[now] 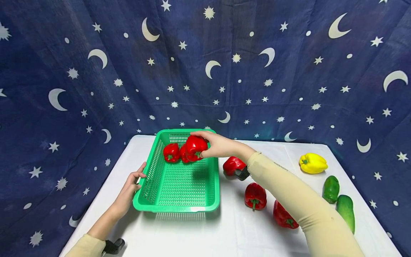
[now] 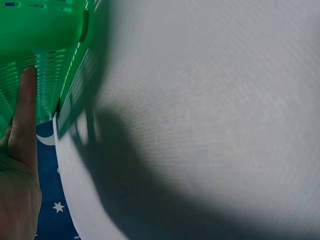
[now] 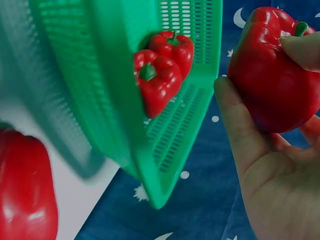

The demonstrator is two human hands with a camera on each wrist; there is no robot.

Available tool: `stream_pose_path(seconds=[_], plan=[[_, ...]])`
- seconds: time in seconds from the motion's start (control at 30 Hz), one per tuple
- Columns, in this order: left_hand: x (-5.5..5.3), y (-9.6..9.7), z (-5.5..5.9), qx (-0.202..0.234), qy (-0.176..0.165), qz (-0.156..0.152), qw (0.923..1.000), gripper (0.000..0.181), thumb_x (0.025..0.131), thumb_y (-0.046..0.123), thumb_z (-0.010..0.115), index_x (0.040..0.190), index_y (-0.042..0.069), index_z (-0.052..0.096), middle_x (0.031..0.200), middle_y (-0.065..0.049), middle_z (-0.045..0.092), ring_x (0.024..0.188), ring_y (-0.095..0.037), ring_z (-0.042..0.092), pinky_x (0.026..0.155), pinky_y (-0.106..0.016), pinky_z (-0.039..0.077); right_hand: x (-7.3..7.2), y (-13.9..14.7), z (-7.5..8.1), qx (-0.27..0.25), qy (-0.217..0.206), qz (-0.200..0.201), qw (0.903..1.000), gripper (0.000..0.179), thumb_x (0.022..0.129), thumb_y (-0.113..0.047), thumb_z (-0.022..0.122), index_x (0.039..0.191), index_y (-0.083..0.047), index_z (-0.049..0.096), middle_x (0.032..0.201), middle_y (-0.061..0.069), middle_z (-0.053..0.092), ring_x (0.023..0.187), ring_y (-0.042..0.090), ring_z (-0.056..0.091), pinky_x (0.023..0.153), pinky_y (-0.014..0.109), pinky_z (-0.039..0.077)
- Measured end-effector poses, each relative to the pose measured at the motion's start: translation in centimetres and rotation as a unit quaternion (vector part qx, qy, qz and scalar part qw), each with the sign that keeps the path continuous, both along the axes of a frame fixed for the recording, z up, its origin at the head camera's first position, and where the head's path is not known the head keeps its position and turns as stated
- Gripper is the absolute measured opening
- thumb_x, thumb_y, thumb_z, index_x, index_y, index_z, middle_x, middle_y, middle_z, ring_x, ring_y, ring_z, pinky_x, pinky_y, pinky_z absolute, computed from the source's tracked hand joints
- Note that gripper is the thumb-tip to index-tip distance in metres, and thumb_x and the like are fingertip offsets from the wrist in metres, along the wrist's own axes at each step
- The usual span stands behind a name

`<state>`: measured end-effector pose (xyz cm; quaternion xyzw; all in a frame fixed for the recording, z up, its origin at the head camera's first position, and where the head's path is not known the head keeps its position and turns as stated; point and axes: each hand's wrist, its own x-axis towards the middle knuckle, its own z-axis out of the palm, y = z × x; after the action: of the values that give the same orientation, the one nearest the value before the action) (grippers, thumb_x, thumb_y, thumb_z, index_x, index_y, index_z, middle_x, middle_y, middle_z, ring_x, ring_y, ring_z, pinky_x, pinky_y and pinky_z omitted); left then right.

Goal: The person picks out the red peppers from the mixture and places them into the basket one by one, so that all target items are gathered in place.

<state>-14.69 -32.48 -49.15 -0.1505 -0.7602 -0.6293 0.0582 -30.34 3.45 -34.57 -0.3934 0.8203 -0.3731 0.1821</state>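
My right hand (image 1: pixel 218 144) grips a red bell pepper (image 1: pixel 196 147) above the back right part of a green plastic basket (image 1: pixel 176 208). In the right wrist view, the thumb and fingers surround this pepper (image 3: pixel 275 70), near its green stem. Two more red bell peppers, one on the left (image 1: pixel 171 152) and one partly hidden behind the held pepper (image 1: pixel 183 154), lie at the back inside the basket. On the basket's left side, my left hand (image 1: pixel 128 189) touches the rim. The left wrist view shows a straight finger (image 2: pixel 26 110) against the slotted wall.
Right of the basket, red bell peppers lie on the white table (image 1: pixel 179 235): one behind the right wrist (image 1: pixel 232 165), one in front (image 1: pixel 255 195), one partly under the forearm (image 1: pixel 283 216). Farther right are a yellow pepper (image 1: pixel 313 163), a green pepper (image 1: pixel 331 189) and a cucumber (image 1: pixel 346 212).
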Motion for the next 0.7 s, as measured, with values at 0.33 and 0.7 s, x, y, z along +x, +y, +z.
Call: stream_pose_path(seconds=[0.33,0.7], plan=[[-0.1,-0.1,-0.1,0.002,-0.004,0.001,1.0000,0.034,0.088,-0.008,0.030,0.122,-0.009,0.036,0.170,-0.018,0.012,0.153,-0.009,0.011,0.105,-0.016,0.024,-0.5,-4.0,0.3,0.017,0.010,0.001,0.9998,0.082,0.081,-0.015,0.071,0.156,-0.024,0.040,0.147,-0.001,0.045,0.121,0.015,0.050,0.092,0.031,0.050],[-0.1,-0.1,0.0,-0.003,0.002,-0.005,1.0000,0.034,0.090,-0.009,0.030,0.123,-0.009,0.036,0.170,-0.019,0.011,0.155,-0.026,0.003,0.106,-0.016,0.022,-0.6,-8.0,-0.6,0.033,-0.008,0.018,0.9993,0.080,0.085,-0.014,0.070,0.157,-0.022,0.037,0.146,0.003,0.045,0.121,0.020,0.051,0.087,0.034,0.053]])
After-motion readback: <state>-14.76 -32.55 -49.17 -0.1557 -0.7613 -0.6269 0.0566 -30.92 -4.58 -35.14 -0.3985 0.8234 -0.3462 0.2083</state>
